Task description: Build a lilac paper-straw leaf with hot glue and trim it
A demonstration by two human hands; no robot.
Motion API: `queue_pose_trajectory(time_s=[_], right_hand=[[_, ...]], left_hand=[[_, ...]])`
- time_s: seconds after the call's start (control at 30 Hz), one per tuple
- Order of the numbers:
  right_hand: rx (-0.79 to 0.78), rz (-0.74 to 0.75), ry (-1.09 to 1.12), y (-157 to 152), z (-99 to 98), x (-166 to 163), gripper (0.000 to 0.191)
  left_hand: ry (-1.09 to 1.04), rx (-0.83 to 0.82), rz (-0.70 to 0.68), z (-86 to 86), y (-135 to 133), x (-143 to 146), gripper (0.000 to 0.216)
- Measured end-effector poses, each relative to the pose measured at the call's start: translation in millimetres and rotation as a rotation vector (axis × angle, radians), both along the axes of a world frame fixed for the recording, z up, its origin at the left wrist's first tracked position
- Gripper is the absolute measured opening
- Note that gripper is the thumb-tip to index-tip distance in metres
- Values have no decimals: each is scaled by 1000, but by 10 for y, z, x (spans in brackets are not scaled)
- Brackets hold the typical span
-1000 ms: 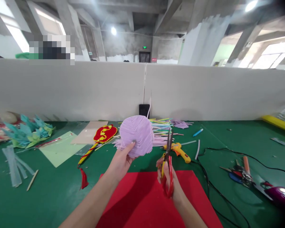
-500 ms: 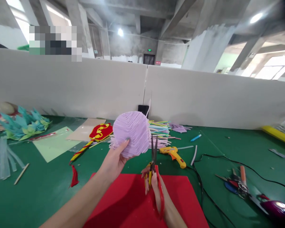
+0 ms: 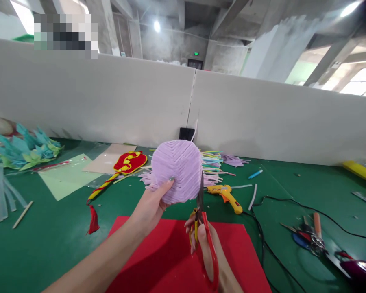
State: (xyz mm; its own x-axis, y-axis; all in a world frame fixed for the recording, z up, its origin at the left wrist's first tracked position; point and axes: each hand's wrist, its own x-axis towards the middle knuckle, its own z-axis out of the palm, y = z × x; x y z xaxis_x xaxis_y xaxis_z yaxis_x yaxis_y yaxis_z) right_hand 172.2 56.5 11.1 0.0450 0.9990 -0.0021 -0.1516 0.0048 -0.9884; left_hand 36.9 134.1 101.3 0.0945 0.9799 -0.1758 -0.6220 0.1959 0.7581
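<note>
Green matting (image 3: 49, 244) covered the workbench, with a low white partition (image 3: 110, 101) along its far side and a bare concrete hall beyond. One red sheet (image 3: 171, 260) lay at the near edge, under both forearms.

The left hand (image 3: 149, 207) grasped one round lilac pad (image 3: 178, 169) by its lower left rim, thumb across the ribbed face, and held it up above the far edge of the red sheet. The right hand (image 3: 205, 244) was closed through the loops of one pair of red scissors (image 3: 205, 228), whose blades pointed up and touched the pad's right rim; whether the blades stood parted I could not tell.

As I judged it, clean trimming called for short snips close along the rim, the pad being turned into the blades rather than the scissors swung round, and the left thumb kept well back from the cutting edge.

Counted about the bench: one yellow glue gun (image 3: 227, 195) just beyond the scissors, its black cord (image 3: 280, 203) trailing right; one red and yellow ornament (image 3: 126, 165) to the left; one heap of coloured strips (image 3: 212, 162) behind the pad; one blue pen (image 3: 255, 174); one teal fringe pile (image 3: 24, 148) far left.
</note>
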Motion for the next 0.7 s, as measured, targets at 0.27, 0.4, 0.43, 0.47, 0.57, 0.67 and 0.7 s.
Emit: queue_pose_trajectory(time_s=[0.27, 0.4, 0.43, 0.47, 0.57, 0.67, 0.7], right_hand=[[-18, 4, -18, -34, 79, 8, 53], [-17, -1, -52, -39, 179, 13, 54], [-17, -1, -53, -38, 189, 13, 54], [-17, -2, -55, -35, 194, 11, 54], [-16, -5, -60, -29, 191, 4, 55], [-12, -3, -63, -31, 193, -2, 56], [-11, -1, -63, -35, 196, -3, 56]], left_hand=[[7, -11, 17, -17, -10, 21, 33], [37, 8, 34, -11, -30, 32, 35], [41, 9, 34, -5, -32, 32, 35], [41, 11, 32, 1, -34, 31, 34], [30, 7, 30, 16, -28, 24, 35], [22, 3, 33, 19, -19, 15, 36], [20, 6, 31, 17, -18, 13, 36]])
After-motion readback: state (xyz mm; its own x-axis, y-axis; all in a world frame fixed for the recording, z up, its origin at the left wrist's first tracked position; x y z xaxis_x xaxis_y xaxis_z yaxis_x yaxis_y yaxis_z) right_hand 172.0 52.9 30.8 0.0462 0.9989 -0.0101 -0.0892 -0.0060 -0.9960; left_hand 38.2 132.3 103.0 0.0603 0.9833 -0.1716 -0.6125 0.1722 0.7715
